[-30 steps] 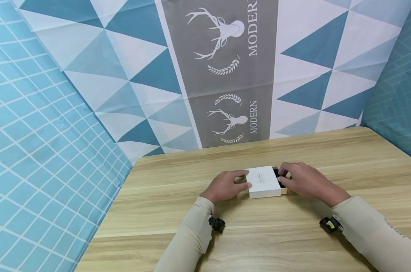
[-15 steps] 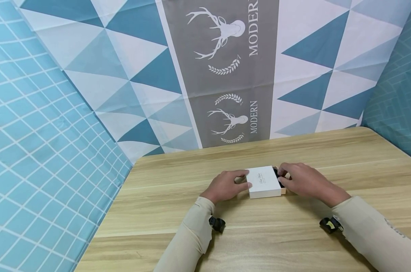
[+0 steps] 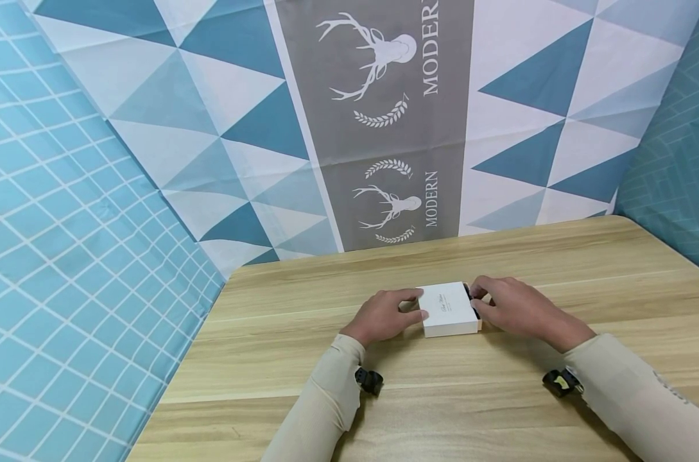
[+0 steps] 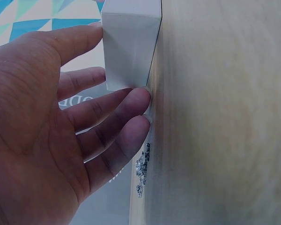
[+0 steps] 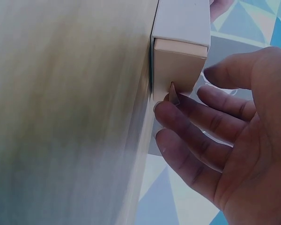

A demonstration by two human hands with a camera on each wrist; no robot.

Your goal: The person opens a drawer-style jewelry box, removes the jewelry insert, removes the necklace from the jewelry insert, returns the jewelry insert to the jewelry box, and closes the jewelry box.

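A flat white box sleeve [image 3: 446, 307] with small lettering on top lies on the wooden table. Its tan drawer [image 3: 479, 325] sticks out slightly at the right end, showing a thin strip of black interior. My left hand [image 3: 379, 316] holds the sleeve's left end, thumb at the near corner and index finger at the far corner. At the drawer's end is my right hand [image 3: 513, 307], its thumb and fingers loosely bent against it. In the right wrist view a small pull tab [image 5: 173, 96] hangs from the drawer front [image 5: 178, 65], beside the fingertips.
The wooden table [image 3: 441, 398] extends all around the box. Behind it hangs a patterned cloth [image 3: 395, 128] with deer heads and triangles. A blue tiled-print cloth [image 3: 83, 224] lines the left side. Black wrist cameras are strapped to both forearms.
The drawer has slid left into the sleeve, so less tan edge and black interior show. My right fingers moved slightly left with it. My left hand and the sleeve stayed in place.
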